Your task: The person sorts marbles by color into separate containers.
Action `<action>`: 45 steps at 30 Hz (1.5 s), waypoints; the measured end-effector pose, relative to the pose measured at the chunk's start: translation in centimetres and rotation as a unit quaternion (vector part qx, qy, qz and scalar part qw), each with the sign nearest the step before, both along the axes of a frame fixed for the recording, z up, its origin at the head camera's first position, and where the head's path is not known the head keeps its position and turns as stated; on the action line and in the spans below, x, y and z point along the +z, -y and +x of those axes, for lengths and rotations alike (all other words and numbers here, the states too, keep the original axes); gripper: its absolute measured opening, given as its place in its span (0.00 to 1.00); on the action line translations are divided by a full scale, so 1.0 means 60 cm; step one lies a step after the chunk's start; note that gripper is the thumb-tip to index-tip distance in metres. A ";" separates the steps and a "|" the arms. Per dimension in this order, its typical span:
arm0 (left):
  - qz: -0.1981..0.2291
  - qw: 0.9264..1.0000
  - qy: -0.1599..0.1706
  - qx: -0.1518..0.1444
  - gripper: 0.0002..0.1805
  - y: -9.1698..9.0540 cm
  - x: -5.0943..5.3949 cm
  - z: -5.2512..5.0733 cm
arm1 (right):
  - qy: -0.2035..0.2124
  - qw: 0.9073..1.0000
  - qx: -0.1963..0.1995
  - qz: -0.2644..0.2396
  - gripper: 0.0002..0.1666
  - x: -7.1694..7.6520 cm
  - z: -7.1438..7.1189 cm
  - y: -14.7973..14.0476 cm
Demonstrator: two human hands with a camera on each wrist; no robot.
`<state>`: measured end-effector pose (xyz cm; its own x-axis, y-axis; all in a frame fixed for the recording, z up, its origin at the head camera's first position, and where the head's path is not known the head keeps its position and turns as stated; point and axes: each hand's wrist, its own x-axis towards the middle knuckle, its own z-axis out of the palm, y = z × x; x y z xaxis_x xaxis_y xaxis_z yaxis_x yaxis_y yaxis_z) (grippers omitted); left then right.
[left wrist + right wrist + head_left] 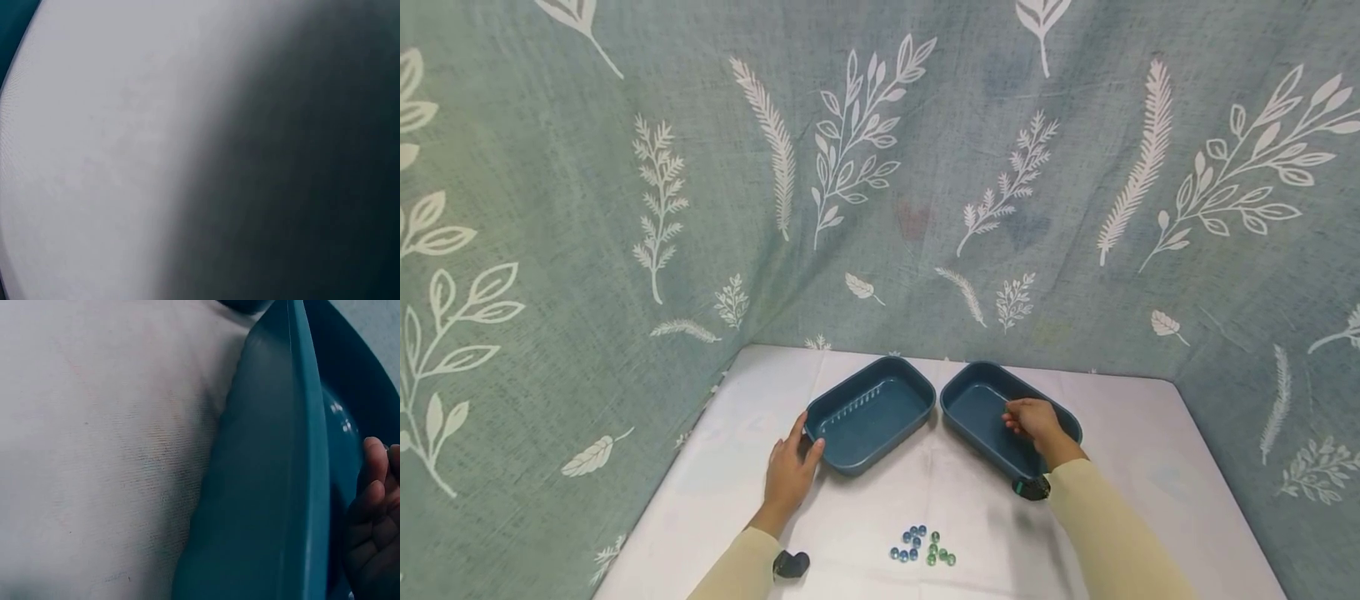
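At the near left corner of the left blue tray, my left hand grips the rim, thumb and fingers spread along it. My right hand is over the right blue tray, fingers curled inward. A small clear glint, apparently a glass marble, shows between its fingertips in the right wrist view, where the hand is behind the tray wall. Blue marbles and green marbles lie near the front of the table. The left wrist view does not show the left hand.
A white cloth covers the table. Patterned green fabric hangs behind the trays and along both sides. The two trays stand angled, their near inner ends close together. Each wrist wears a dark strapped device, such as the left one.
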<state>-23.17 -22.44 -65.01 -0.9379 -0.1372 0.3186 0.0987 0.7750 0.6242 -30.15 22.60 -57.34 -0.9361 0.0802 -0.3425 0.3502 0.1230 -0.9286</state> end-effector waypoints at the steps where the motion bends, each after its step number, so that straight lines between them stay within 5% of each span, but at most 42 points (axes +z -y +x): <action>1: 0.000 1.000 0.000 0.000 0.36 0.000 0.000 0.000 | 0.004 1.000 -0.002 -0.001 0.18 -0.001 -0.001 0.001; 13: 0.002 1.000 -0.001 -0.005 0.36 0.002 -0.001 0.001 | 0.048 0.998 -0.030 -0.039 0.08 -0.032 -0.015 -0.006; 45: 0.001 1.000 -0.001 -0.006 0.36 0.001 0.001 0.000 | 0.027 0.999 -0.046 -0.012 0.10 -0.031 -0.006 -0.005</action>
